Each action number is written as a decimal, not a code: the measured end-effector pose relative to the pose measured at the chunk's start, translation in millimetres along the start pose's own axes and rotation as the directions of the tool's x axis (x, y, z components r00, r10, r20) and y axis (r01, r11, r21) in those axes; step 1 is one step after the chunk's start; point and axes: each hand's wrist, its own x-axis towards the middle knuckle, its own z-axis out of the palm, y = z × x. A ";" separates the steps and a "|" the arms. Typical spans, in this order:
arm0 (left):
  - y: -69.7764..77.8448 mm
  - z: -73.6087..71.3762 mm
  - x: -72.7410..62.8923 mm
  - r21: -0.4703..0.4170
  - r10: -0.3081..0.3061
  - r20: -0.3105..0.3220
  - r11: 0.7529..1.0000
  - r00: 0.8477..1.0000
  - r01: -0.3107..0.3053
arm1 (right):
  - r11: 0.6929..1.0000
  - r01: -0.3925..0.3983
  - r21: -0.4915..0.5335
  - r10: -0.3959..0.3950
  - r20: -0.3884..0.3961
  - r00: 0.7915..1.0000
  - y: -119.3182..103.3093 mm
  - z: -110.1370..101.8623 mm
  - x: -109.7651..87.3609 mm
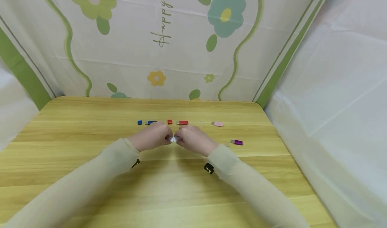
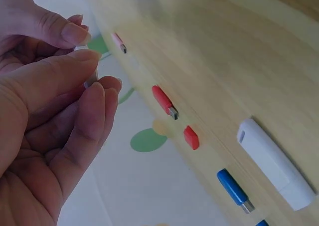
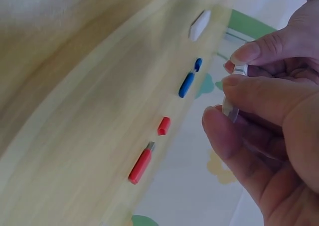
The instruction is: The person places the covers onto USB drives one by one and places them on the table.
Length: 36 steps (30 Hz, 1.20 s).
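Both hands meet above the middle of the wooden table. My left hand (image 1: 153, 136) and my right hand (image 1: 196, 140) each pinch one end of a small white USB stick (image 1: 173, 139) between thumb and fingers. Fingers cover most of it, so I cannot tell whether its cap is on or apart. Just beyond the hands lie a red USB stick (image 1: 182, 122) and its red cap (image 1: 170, 122). A blue USB stick (image 1: 150, 122) is partly hidden behind the left hand, its blue cap (image 1: 139, 122) beside it.
Another white USB stick (image 2: 276, 163) lies on the table, hidden in the head view. To the right are a pink USB stick (image 1: 217, 124), a clear cap (image 1: 202, 123) and a purple USB stick (image 1: 237, 142). A flowered cloth (image 1: 121, 53) hangs behind the table's far edge.
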 end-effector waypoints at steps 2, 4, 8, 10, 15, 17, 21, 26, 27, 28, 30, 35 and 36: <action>-4.5 1.8 3.1 0.000 -0.010 0.007 1.000 1.000 0.010 | 1.000 -0.006 0.006 0.006 0.017 1.000 3.4 2.2 5.3; -9.9 4.6 6.0 -0.015 -0.021 0.016 1.000 1.000 0.022 | 1.000 -0.015 0.016 0.014 0.030 0.999 6.6 5.2 10.4; -21.8 11.3 12.7 -0.017 -0.036 0.042 0.999 0.998 0.037 | 0.999 -0.040 0.034 0.038 0.065 0.997 12.8 12.4 20.1; -27.3 14.2 15.7 -0.010 -0.037 0.050 0.999 0.998 0.038 | 0.998 -0.052 0.035 0.049 0.084 0.995 15.8 16.1 24.5; -36.9 19.5 19.9 -0.009 -0.054 0.051 0.998 0.997 0.054 | 0.997 -0.074 0.026 0.071 0.103 0.992 20.2 22.5 32.3; -38.9 21.1 20.4 -0.022 -0.067 0.059 0.997 0.996 0.068 | 0.996 -0.087 0.025 0.084 0.110 0.990 20.6 24.0 34.3; -40.6 22.7 20.1 -0.039 -0.081 0.074 0.996 0.994 0.084 | 0.993 -0.115 0.020 0.111 0.130 0.985 21.3 27.5 38.0; -43.2 23.1 20.4 -0.051 -0.100 0.083 0.993 0.991 0.105 | 0.992 -0.128 0.023 0.123 0.152 0.981 22.5 30.8 41.0; -43.9 23.0 20.8 -0.052 -0.111 0.088 0.992 0.990 0.116 | 0.992 -0.127 0.028 0.121 0.155 0.980 22.6 31.0 41.5; -44.5 22.9 21.7 -0.050 -0.121 0.095 0.991 0.988 0.127 | 0.991 -0.128 0.035 0.121 0.156 0.980 22.8 31.2 41.8; -45.6 22.1 22.9 -0.046 -0.138 0.105 0.989 0.985 0.143 | 0.991 -0.126 0.049 0.117 0.157 0.981 23.0 31.4 42.5; -49.0 20.2 22.4 -0.047 -0.118 0.100 0.991 0.988 0.123 | 0.986 -0.134 0.096 0.119 0.151 0.981 22.6 31.8 44.1; -49.6 20.2 22.0 -0.054 -0.113 0.095 0.992 0.989 0.118 | 0.985 -0.139 0.103 0.123 0.151 0.981 22.5 32.1 44.4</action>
